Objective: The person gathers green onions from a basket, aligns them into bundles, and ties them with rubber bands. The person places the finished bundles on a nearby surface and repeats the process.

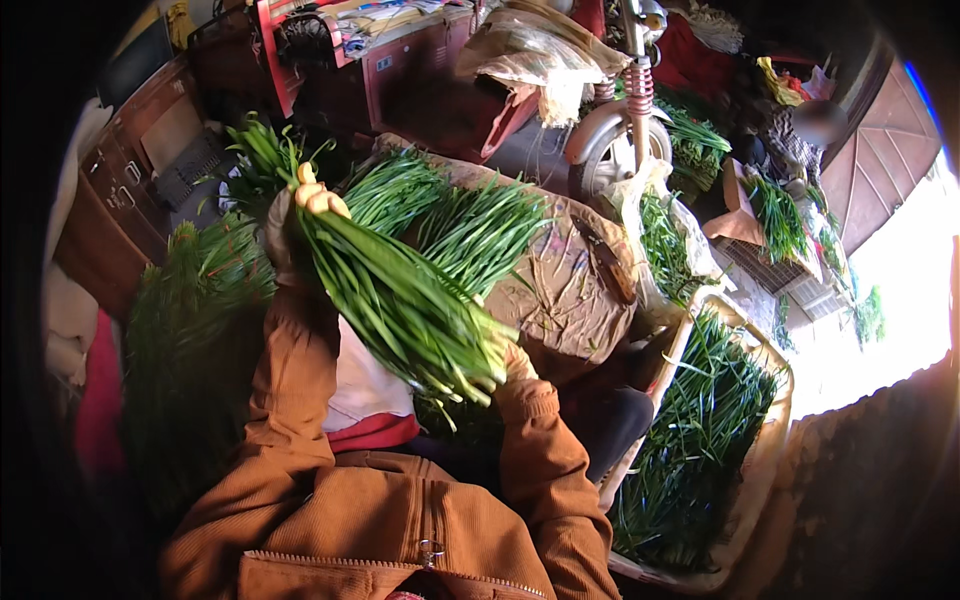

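Observation:
A thick bunch of garlic chives [405, 300] slants across the space before me, leafy tips at upper left and pale cut ends at lower right. My left hand [319, 199] is closed round it near the tips. At the pale ends, my right hand [519, 364] grips the bunch from beneath, most of its fingers hidden behind the stems. Beyond it, two piles of chives, a left one [394, 187] and a right one [487, 229], lie on a surface covered in creased brown wrapping [559, 300]. A knife-like tool with a dark blade [604, 259] rests on its right side.
A yellowish plastic crate [776, 420] full of loose greens stands at my right. More chives [202, 262] are heaped at my left. Behind the work surface is a three-wheeler's front wheel [619, 154]. Another person [799, 142] sits at upper right beside a crate [780, 270] bearing greens.

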The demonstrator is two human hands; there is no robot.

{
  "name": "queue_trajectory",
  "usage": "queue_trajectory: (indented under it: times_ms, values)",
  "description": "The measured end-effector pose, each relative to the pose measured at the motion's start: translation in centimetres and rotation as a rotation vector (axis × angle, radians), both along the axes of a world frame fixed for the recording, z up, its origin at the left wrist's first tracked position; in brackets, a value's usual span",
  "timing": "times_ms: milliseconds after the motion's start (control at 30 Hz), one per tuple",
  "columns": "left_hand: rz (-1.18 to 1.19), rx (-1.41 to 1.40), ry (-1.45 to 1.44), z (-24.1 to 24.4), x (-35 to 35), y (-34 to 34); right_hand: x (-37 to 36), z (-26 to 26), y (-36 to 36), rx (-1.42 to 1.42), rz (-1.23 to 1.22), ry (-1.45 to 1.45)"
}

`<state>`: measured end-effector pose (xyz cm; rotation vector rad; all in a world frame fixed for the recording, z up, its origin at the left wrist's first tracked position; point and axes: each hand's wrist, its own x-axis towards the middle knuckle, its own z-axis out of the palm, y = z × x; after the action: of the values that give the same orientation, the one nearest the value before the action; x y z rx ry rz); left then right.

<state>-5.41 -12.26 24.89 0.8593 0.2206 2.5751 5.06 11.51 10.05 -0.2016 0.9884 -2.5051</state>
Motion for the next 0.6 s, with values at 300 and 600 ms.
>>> queue_trajectory:
  times_ms: [300, 600]
  values:
    - [0.882, -0.144, -0.722, -7.4, -5.8, -7.7, 2.5, 5.7, 0.5, 0.577, 0.084, 0.280]
    - [1.003, -0.088, -0.923, -9.7, -6.2, -13.0, 6.9, 6.6, 5.7, 0.467, -0.142, 0.065]
